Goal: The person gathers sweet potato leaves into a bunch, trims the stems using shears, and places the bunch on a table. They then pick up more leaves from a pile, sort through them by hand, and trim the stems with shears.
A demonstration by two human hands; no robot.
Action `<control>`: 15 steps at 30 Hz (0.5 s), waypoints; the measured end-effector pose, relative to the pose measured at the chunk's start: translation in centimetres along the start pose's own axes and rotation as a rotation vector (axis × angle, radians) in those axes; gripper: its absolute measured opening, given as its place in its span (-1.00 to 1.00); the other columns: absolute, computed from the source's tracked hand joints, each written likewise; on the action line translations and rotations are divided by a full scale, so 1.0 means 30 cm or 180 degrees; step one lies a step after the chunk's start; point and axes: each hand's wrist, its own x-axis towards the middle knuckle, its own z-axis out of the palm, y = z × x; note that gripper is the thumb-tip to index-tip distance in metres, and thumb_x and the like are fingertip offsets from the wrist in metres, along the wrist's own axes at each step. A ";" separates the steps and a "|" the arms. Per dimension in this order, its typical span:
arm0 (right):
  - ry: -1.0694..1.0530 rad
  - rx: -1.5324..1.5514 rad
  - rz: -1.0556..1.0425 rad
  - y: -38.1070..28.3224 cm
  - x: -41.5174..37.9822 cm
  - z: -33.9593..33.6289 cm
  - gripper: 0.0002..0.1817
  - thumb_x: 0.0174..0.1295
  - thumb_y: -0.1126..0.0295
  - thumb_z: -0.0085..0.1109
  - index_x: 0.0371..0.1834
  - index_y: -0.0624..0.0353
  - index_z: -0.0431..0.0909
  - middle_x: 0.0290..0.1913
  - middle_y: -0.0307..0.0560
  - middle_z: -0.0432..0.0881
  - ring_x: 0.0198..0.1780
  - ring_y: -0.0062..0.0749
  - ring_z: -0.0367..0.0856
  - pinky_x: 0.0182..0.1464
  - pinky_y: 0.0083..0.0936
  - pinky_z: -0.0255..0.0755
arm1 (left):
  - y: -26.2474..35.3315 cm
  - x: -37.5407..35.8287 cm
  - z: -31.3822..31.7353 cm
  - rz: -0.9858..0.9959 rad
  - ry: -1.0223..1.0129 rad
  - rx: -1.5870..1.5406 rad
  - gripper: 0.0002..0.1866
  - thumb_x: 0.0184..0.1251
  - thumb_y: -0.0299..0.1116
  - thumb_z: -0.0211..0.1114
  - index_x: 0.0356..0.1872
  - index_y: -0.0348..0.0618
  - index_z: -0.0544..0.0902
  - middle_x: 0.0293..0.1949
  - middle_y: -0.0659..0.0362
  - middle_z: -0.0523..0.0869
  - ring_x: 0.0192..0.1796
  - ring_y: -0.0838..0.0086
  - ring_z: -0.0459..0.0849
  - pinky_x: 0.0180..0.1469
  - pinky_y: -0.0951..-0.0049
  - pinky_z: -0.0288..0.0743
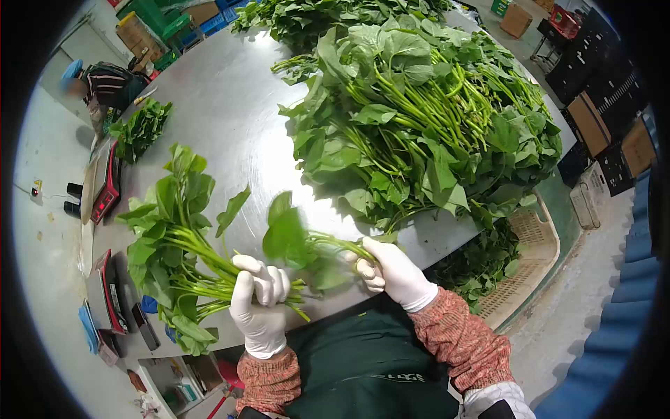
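My left hand [261,304], in a white glove, is closed round the stems of a bunch of leafy greens [188,251], whose leaves point up and left. In my right hand [394,272], also gloved in white, are a few stems with leaves [289,237], held between the fingers; these leaves are blurred. The two hands are apart, over the near edge of the metal table [237,91]. Beyond my right hand lies a large pile of greens [419,119] with many stems showing.
Two red scales [107,183] stand at the left edge, with a small bunch [143,129] near one. A person [105,84] is at the far left. A beige crate [534,258] with greens sits below the table at right. More greens [335,17] lie at the far end.
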 end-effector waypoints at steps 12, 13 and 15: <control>0.0071 -0.2324 -0.1753 0.020 -0.056 0.187 -0.85 0.35 0.47 0.16 -0.11 0.30 0.55 -0.37 -0.27 0.54 -0.33 -0.72 0.47 -0.28 -0.71 0.39 | -0.037 -0.044 0.048 -0.1067 0.0855 0.0955 -0.81 0.41 -0.39 0.20 -0.07 -0.27 0.57 -0.66 0.41 0.24 -0.61 0.68 0.13 -0.51 0.59 -0.04; 0.0064 -0.2839 -0.1855 0.024 -0.064 0.199 -0.86 0.33 0.47 0.18 -0.13 0.30 0.57 -0.37 -0.26 0.55 -0.32 -0.74 0.47 -0.27 -0.71 0.38 | -0.034 -0.046 0.064 -0.1201 0.0809 0.0680 -0.80 0.40 -0.39 0.22 -0.07 -0.28 0.59 -0.66 0.42 0.25 -0.61 0.69 0.14 -0.51 0.60 -0.02; 0.0195 -0.2809 -0.2163 0.051 -0.061 0.211 -0.85 0.23 0.47 0.27 -0.18 0.27 0.60 -0.38 -0.17 0.56 -0.33 -0.55 0.53 -0.28 -0.58 0.40 | -0.051 -0.057 0.000 -0.1558 0.0661 -0.0023 -0.79 0.40 -0.37 0.27 -0.01 -0.19 0.62 -0.36 0.38 0.57 -0.39 0.74 0.42 -0.34 0.66 0.26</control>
